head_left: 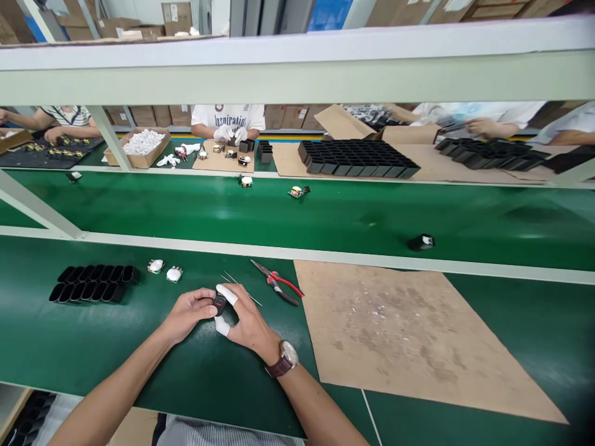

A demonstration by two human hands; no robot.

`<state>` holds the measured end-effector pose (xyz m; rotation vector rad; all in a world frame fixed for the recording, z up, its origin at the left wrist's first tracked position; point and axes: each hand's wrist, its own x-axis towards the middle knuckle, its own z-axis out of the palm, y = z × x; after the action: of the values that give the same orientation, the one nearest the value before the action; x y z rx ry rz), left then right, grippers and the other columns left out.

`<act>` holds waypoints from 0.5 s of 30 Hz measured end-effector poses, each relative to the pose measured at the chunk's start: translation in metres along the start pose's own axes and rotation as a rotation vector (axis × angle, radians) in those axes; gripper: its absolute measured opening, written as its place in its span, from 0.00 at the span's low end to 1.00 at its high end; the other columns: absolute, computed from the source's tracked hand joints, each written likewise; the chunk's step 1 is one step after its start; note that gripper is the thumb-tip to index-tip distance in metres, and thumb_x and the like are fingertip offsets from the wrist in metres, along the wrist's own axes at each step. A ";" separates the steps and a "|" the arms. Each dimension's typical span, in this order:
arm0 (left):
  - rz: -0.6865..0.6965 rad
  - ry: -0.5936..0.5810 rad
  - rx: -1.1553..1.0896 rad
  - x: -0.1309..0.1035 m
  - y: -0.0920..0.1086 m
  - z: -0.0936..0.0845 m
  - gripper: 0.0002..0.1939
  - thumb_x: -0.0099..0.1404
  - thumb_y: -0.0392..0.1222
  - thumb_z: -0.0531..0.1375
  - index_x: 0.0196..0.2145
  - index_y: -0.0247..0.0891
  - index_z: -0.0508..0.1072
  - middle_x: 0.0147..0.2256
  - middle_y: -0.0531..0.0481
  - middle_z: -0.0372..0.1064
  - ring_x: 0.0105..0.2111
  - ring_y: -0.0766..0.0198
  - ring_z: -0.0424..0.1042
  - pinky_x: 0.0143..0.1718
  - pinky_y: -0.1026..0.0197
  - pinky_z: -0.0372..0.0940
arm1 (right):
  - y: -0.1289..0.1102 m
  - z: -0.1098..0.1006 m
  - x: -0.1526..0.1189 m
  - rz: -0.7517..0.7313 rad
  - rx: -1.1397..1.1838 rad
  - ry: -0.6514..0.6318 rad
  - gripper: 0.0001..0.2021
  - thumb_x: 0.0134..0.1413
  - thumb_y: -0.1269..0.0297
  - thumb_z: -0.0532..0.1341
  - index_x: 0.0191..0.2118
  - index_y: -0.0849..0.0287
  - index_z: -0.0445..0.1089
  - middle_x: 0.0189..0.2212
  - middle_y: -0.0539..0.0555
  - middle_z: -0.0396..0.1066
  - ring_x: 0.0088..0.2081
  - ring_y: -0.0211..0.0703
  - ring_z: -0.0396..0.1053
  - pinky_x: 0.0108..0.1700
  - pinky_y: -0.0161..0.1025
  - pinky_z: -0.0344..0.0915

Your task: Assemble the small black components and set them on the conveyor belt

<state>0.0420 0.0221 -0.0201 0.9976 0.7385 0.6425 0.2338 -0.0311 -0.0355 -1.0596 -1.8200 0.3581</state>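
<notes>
Forearms (125, 371): reaching inward.
Left hand (191, 314), right hand (246, 322): I'm pinching the casing (219, 303).
Casing: looking black, red-marked.
Bench (199, 378): showing green.
Cartons (176, 17): standing far behind.

Two hands, the left hand (188, 314) and the right hand (250, 323), grip one black housing (219, 303). Two white finger cots (223, 326) flank it. Left of the grip lie two white-domed boards (174, 274) and, farther left, two rows of black cases (95, 284); right of it, one pair of pliers (275, 282) and one cardboard sheet (395, 334).
</notes>
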 end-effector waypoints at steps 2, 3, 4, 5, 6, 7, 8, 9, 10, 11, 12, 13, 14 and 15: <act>0.004 -0.001 0.000 0.000 -0.001 0.001 0.20 0.57 0.44 0.75 0.46 0.37 0.81 0.43 0.44 0.79 0.43 0.57 0.78 0.50 0.56 0.69 | -0.001 -0.001 0.001 0.009 0.009 -0.015 0.37 0.57 0.73 0.60 0.71 0.53 0.52 0.56 0.62 0.68 0.58 0.53 0.68 0.58 0.55 0.71; 0.006 0.007 0.003 -0.001 -0.002 0.001 0.19 0.57 0.43 0.75 0.45 0.37 0.80 0.43 0.44 0.79 0.43 0.57 0.77 0.50 0.56 0.69 | -0.001 -0.002 0.001 0.008 0.015 -0.019 0.36 0.58 0.73 0.60 0.71 0.53 0.52 0.56 0.61 0.68 0.58 0.53 0.68 0.58 0.55 0.71; 0.009 0.017 0.005 -0.001 -0.002 0.001 0.19 0.57 0.43 0.76 0.45 0.37 0.80 0.42 0.44 0.79 0.43 0.57 0.77 0.49 0.56 0.69 | -0.001 -0.002 0.001 0.006 0.021 -0.022 0.35 0.58 0.72 0.60 0.70 0.53 0.53 0.56 0.61 0.68 0.58 0.53 0.68 0.58 0.54 0.71; 0.009 0.024 0.005 -0.001 -0.002 0.001 0.19 0.57 0.43 0.76 0.45 0.36 0.80 0.42 0.44 0.79 0.43 0.58 0.77 0.49 0.57 0.69 | 0.000 -0.003 0.001 0.004 0.027 -0.024 0.35 0.58 0.72 0.61 0.70 0.53 0.54 0.56 0.61 0.68 0.58 0.52 0.68 0.58 0.54 0.71; 0.010 0.030 0.004 -0.002 -0.003 0.001 0.19 0.57 0.42 0.76 0.45 0.36 0.80 0.42 0.44 0.79 0.43 0.58 0.77 0.49 0.57 0.68 | 0.000 -0.003 0.001 0.005 0.031 -0.025 0.34 0.58 0.72 0.61 0.69 0.53 0.54 0.56 0.61 0.69 0.57 0.52 0.68 0.58 0.54 0.71; 0.009 0.032 0.001 -0.002 -0.003 0.001 0.19 0.57 0.42 0.76 0.45 0.36 0.80 0.42 0.44 0.79 0.43 0.58 0.77 0.49 0.57 0.68 | 0.000 -0.003 0.001 0.008 0.032 -0.027 0.34 0.58 0.72 0.61 0.69 0.53 0.55 0.56 0.61 0.69 0.57 0.52 0.68 0.58 0.54 0.71; 0.008 0.033 0.000 -0.002 -0.003 0.002 0.19 0.57 0.42 0.76 0.44 0.36 0.80 0.41 0.44 0.79 0.43 0.58 0.77 0.49 0.58 0.68 | 0.000 -0.003 0.001 0.012 0.031 -0.030 0.33 0.59 0.71 0.61 0.69 0.53 0.55 0.56 0.61 0.69 0.58 0.52 0.68 0.58 0.54 0.71; 0.007 0.032 -0.001 -0.002 -0.003 0.002 0.19 0.57 0.42 0.75 0.44 0.36 0.80 0.41 0.44 0.79 0.42 0.58 0.77 0.49 0.58 0.68 | 0.001 -0.004 0.001 0.017 0.029 -0.035 0.33 0.59 0.71 0.61 0.69 0.53 0.55 0.56 0.61 0.69 0.58 0.52 0.68 0.58 0.54 0.71; 0.007 0.031 0.000 -0.001 -0.003 0.001 0.18 0.57 0.42 0.75 0.44 0.36 0.80 0.41 0.44 0.79 0.42 0.58 0.77 0.49 0.58 0.68 | 0.001 -0.004 0.000 0.022 0.027 -0.040 0.33 0.59 0.71 0.61 0.69 0.53 0.55 0.56 0.61 0.69 0.58 0.52 0.68 0.58 0.54 0.71; 0.010 0.032 0.001 -0.001 -0.003 0.001 0.18 0.57 0.42 0.75 0.44 0.36 0.80 0.41 0.44 0.79 0.42 0.58 0.77 0.48 0.58 0.68 | 0.001 -0.003 0.000 0.025 0.024 -0.044 0.33 0.59 0.71 0.61 0.69 0.54 0.55 0.56 0.61 0.69 0.58 0.52 0.68 0.59 0.54 0.70; 0.015 0.036 0.001 0.000 -0.003 0.001 0.18 0.57 0.41 0.75 0.44 0.36 0.80 0.41 0.45 0.79 0.42 0.58 0.77 0.48 0.58 0.68 | 0.001 -0.003 0.000 0.027 0.021 -0.046 0.33 0.59 0.71 0.61 0.69 0.54 0.55 0.57 0.61 0.68 0.59 0.52 0.68 0.59 0.54 0.70; 0.021 0.041 0.001 0.000 -0.004 0.001 0.18 0.57 0.41 0.75 0.44 0.36 0.79 0.41 0.45 0.78 0.42 0.58 0.76 0.48 0.58 0.68 | 0.002 -0.003 -0.001 0.027 0.016 -0.047 0.33 0.59 0.71 0.61 0.69 0.54 0.55 0.57 0.61 0.68 0.60 0.52 0.67 0.59 0.55 0.70; 0.030 0.048 0.002 0.000 -0.005 0.001 0.18 0.57 0.41 0.76 0.44 0.36 0.79 0.40 0.45 0.78 0.42 0.58 0.76 0.48 0.58 0.69 | 0.002 -0.002 -0.001 0.028 0.009 -0.049 0.33 0.59 0.71 0.61 0.69 0.54 0.54 0.58 0.61 0.68 0.60 0.53 0.67 0.60 0.55 0.70; 0.044 0.058 0.002 0.001 -0.007 0.001 0.18 0.56 0.41 0.76 0.43 0.36 0.79 0.40 0.45 0.78 0.42 0.58 0.77 0.48 0.57 0.69 | 0.002 -0.002 0.000 0.028 -0.001 -0.054 0.34 0.60 0.71 0.60 0.70 0.53 0.53 0.59 0.61 0.68 0.61 0.53 0.66 0.60 0.55 0.69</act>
<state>0.0446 0.0194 -0.0257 1.0024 0.7700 0.7116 0.2368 -0.0305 -0.0364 -1.0863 -1.8543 0.4061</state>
